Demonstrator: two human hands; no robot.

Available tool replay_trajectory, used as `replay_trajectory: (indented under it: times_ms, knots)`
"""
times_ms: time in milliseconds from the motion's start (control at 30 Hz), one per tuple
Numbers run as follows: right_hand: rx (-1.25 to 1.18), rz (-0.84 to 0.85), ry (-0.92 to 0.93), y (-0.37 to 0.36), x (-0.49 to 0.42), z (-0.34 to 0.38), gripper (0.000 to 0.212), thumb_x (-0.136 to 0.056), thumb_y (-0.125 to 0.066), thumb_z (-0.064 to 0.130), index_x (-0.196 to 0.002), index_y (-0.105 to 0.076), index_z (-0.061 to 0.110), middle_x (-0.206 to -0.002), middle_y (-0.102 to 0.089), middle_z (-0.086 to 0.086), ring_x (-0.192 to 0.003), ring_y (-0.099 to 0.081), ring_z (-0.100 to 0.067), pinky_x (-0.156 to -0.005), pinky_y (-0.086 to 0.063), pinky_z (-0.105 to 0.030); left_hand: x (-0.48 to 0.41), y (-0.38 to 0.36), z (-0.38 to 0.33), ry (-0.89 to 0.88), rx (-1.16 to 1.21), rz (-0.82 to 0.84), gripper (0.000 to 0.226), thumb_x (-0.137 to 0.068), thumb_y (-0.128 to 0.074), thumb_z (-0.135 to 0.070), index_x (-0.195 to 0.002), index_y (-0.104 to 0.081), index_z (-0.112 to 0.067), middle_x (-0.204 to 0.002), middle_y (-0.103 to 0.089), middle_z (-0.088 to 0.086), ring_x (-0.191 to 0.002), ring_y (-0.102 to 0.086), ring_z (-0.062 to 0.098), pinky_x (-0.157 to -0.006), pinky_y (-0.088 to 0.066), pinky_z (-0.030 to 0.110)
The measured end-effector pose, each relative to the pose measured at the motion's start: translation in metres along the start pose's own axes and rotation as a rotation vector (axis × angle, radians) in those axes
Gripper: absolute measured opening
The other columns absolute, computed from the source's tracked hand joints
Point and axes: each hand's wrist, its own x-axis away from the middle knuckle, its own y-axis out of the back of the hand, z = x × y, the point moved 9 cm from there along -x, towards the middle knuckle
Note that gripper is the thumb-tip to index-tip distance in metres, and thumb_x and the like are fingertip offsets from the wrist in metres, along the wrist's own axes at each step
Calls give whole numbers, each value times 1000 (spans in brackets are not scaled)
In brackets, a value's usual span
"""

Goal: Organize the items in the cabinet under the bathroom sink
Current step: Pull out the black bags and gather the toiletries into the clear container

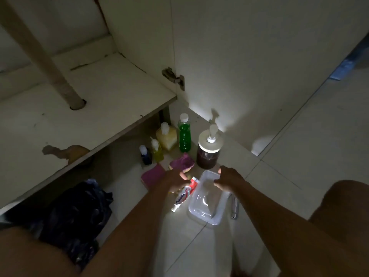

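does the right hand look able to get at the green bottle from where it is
Probably yes. The right hand rests on the clear container, and the green bottle stands just beyond; only the brown pump jar beside it crowds the path.

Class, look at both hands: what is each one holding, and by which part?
The left hand grips the toothpaste tube by its crimped upper end. The right hand holds the clear plastic container by its far rim.

Both forearms bare, no sleeves; hands: left hand (175, 181), right hand (227, 179), no rings visible, knees bare.
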Motion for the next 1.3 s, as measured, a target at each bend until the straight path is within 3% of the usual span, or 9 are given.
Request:
replay_trajectory:
  times_ms: [267,433,500,667,833,933,1067,1167,1300]
  knots:
    - [-159,-1,109,-33,1,-15,39,-89,-61,25,-127,-61,23,-132,-63,-3,-120,-59,-22,-102,-47,-32,-9,-53,3,28,-185,-75,43,-85,-67,-35,-123,-58,-14,-125,-63,8,-115,-60,25,-91,-46,29]
    - [-323,97,120,-37,1,4,23,-93,-51,23,-102,-72,19,-103,-73,-7,-80,-71,-22,-58,-54,-23,13,-46,34,90,98,45,19,-86,-69,-20,-87,-50,-20,-93,-61,9,-73,-71,25,-55,-57,32]
    - [-366,91,127,-35,-3,16,23,-96,-48,24,-102,-70,19,-104,-73,-11,-82,-71,-26,-60,-55,-22,22,-25,45,86,156,35,24,-86,-69,-13,-81,-47,-19,-84,-58,10,-64,-65,22,-52,-53,30]
    - [34,-40,418,-47,-1,66,32,-90,-54,24,-119,-64,33,-124,-64,0,-115,-60,-23,-95,-49,-32,48,44,91,113,180,-132,23,-89,-67,-10,-105,-56,-22,-94,-69,12,-70,-72,25,-48,-54,28]
    - [351,73,694,-115,8,102,54,-87,-51,7,-130,-53,39,-140,-47,10,-128,-44,-22,-96,-49,-37,67,62,143,213,144,-191,24,-87,-67,-12,-76,-47,-22,-87,-64,13,-66,-68,23,-55,-57,33]
    - [502,-28,735,-133,13,111,48,-90,-54,10,-131,-52,36,-134,-46,3,-120,-48,-26,-89,-47,-37,78,53,160,236,249,-194,20,-88,-66,-10,-81,-49,-18,-93,-65,18,-67,-73,27,-56,-60,41]
    - [515,-67,544,-123,3,97,39,-93,-55,43,-127,-51,24,-127,-49,-4,-117,-51,-27,-90,-45,-37,85,30,173,288,312,-116,17,-88,-69,-15,-87,-52,-17,-100,-64,19,-72,-74,33,-62,-61,51]
    - [463,33,397,-112,-13,65,39,-82,-67,46,-115,-62,25,-123,-56,-4,-116,-57,-26,-92,-48,-32,90,9,169,326,331,3,19,-85,-71,-20,-89,-54,-15,-101,-63,16,-74,-74,34,-65,-61,52]
    - [180,20,236,-76,-15,42,59,-85,-45,64,-100,-70,12,-112,-68,-11,-110,-65,-29,-89,-47,-27,85,-8,158,334,271,-23,24,-76,-70,-23,-88,-53,-12,-95,-67,14,-75,-73,30,-65,-62,44]
